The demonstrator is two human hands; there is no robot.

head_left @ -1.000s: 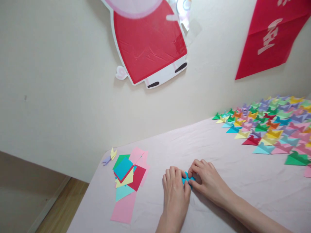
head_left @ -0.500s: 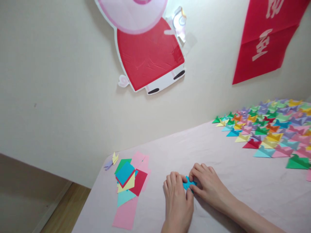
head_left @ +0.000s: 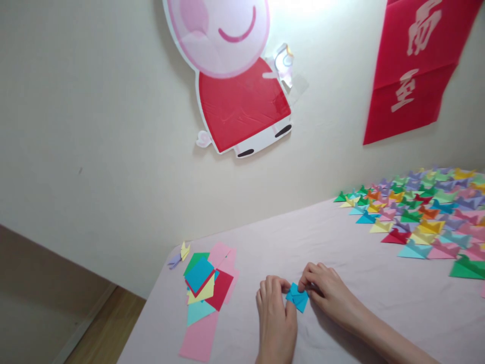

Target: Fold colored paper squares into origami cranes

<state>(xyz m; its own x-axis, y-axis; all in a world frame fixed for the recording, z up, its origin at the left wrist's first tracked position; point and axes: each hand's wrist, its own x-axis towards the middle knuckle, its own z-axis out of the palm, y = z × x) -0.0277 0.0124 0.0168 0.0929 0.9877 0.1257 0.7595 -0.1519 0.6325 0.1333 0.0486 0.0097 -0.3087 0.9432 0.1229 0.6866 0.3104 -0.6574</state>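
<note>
A small piece of blue origami paper, folded with creased flaps on top, lies on the cloth-covered table between my two hands. My left hand is at its left edge, thumb and index finger closed on the paper. From the right, my right hand reaches over, with curled fingers pinching its upper right edge. The tips of some right fingers are partly hidden behind the hand.
Loose coloured paper sheets lie overlapping on the left. Beyond them, a yellow folded piece and a purple one sit near the table corner. Rows of folded paper birds fill the right. A wall with a cartoon cutout borders the table.
More of the blue paper shows now, as my fingers have drawn back toward its edges. My right hand has lifted slightly off its lower side. The whole view has shifted a little.
</note>
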